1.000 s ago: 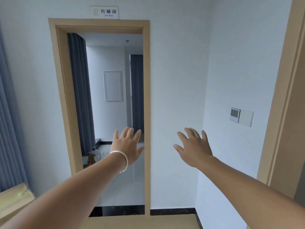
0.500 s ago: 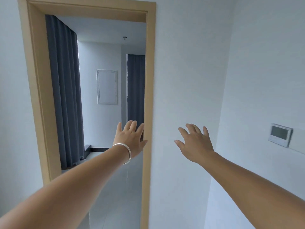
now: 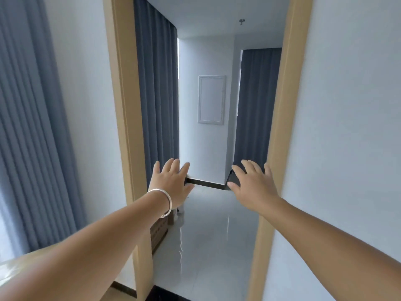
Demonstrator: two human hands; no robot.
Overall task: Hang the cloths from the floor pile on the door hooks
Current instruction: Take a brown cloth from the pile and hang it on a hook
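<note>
Both my arms reach forward into an open doorway with a light wooden frame (image 3: 121, 109). My left hand (image 3: 171, 183), with a silver bangle on its wrist, is held out with straight spread fingers and holds nothing. My right hand (image 3: 252, 185) is likewise spread and empty, close to the frame's right post (image 3: 282, 131). No cloth pile, door leaf or hooks show in this view.
Dark grey curtains (image 3: 156, 94) hang inside the room on the left and at the back right (image 3: 256, 109). A white wall panel (image 3: 211, 99) is on the far wall. Glossy pale floor tiles (image 3: 206, 246) run through the doorway. A low wooden piece (image 3: 159, 232) stands just inside on the left.
I have come much closer to the doorway, which now fills the view. Both hands stay spread and empty, now framed within the opening; the wall thermostat has left the view.
</note>
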